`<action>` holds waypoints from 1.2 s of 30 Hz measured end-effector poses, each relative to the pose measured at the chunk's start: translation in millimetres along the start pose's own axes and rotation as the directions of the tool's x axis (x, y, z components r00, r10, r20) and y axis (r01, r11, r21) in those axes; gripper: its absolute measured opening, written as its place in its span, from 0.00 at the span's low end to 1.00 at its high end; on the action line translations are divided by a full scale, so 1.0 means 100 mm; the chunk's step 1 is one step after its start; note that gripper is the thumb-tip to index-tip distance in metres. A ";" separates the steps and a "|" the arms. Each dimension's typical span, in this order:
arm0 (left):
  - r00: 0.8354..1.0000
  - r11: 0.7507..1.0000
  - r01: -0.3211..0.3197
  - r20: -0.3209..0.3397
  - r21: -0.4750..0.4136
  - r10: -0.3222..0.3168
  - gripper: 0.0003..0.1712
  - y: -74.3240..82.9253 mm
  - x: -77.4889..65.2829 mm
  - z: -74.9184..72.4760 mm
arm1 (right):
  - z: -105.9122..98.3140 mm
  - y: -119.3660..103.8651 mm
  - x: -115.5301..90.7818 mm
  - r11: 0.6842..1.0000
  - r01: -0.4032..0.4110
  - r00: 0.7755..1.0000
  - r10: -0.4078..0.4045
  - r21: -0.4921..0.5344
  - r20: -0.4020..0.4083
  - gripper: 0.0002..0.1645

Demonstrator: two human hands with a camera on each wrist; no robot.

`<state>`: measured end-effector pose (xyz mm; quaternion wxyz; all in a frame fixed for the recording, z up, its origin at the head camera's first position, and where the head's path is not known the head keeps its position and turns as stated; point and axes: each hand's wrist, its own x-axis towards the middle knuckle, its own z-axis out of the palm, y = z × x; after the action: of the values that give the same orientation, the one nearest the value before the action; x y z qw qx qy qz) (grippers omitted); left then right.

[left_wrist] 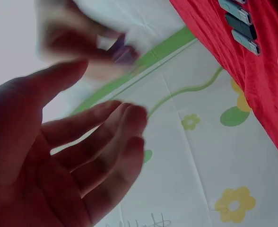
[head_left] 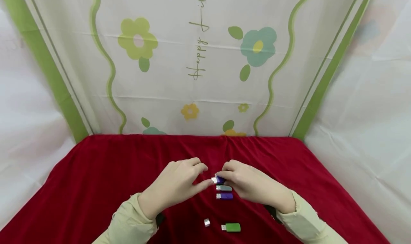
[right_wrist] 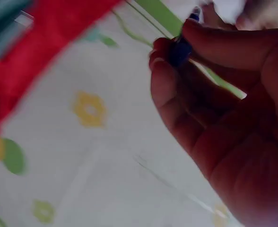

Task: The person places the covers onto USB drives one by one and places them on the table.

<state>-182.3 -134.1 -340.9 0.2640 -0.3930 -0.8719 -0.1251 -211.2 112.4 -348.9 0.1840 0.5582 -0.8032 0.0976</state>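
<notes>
My right hand (head_left: 253, 183) pinches a purple-blue USB stick (right_wrist: 180, 52) between thumb and fingers, with its silver end pointing left. My left hand (head_left: 179, 181) hovers just left of it, fingers loosely bent and thumb apart from them. In the head view the left thumb tip sits right at the stick's silver end, while the left wrist view shows nothing between the left fingers. Just below the hands on the red cloth lie a grey USB stick (head_left: 226, 188) and a purple USB stick (head_left: 226, 196), side by side.
Nearer the front edge lie a green USB stick (head_left: 233, 227) with its plug bare and a small silver cap (head_left: 207, 222). Red cloth (head_left: 106, 179) covers the table. A white printed curtain (head_left: 173, 76) hangs behind, with white sheets at both sides.
</notes>
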 end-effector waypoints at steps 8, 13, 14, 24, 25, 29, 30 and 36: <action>0.996 0.999 0.046 0.076 0.028 -0.048 0.13 -0.08 -0.03 -0.09 | 0.41 -0.02 -0.16 0.995 -0.079 0.957 0.093 -0.060 0.275 0.08; 0.996 0.998 0.049 0.067 0.024 -0.051 0.11 -0.08 -0.03 -0.08 | 0.49 -0.03 -0.18 0.996 -0.066 0.957 0.080 -0.056 0.279 0.10; 0.996 0.999 0.050 0.068 0.021 -0.051 0.11 -0.08 -0.03 -0.07 | 0.50 -0.03 -0.17 0.997 -0.061 0.958 0.074 -0.054 0.278 0.10; 0.994 0.999 0.045 0.103 0.020 -0.047 0.11 -0.06 -0.01 -0.03 | 0.55 -0.06 -0.19 0.988 -0.143 0.937 0.153 -0.056 0.315 0.08; 0.993 0.999 0.043 0.107 0.020 -0.045 0.11 -0.06 -0.01 -0.02 | 0.55 -0.07 -0.20 0.987 -0.143 0.938 0.160 -0.078 0.308 0.08; 0.993 0.999 0.037 0.116 0.003 -0.037 0.10 -0.05 -0.02 -0.01 | 0.49 -0.10 -0.22 0.983 -0.105 0.949 0.145 -0.151 0.282 0.09; 0.992 0.999 0.039 0.121 -0.004 -0.038 0.10 -0.05 -0.02 0.00 | 0.46 -0.12 -0.21 0.985 -0.086 0.952 0.126 -0.153 0.280 0.10; 0.984 0.997 0.062 0.172 -0.038 -0.054 0.10 -0.03 -0.01 0.04 | 0.22 -0.28 -0.14 1.000 -0.003 0.922 0.008 -0.013 0.386 0.13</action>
<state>-185.4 -135.7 -344.8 0.1757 -0.3824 -0.8995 -0.1174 -184.7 106.7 -375.8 0.0252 0.5630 -0.8259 -0.0186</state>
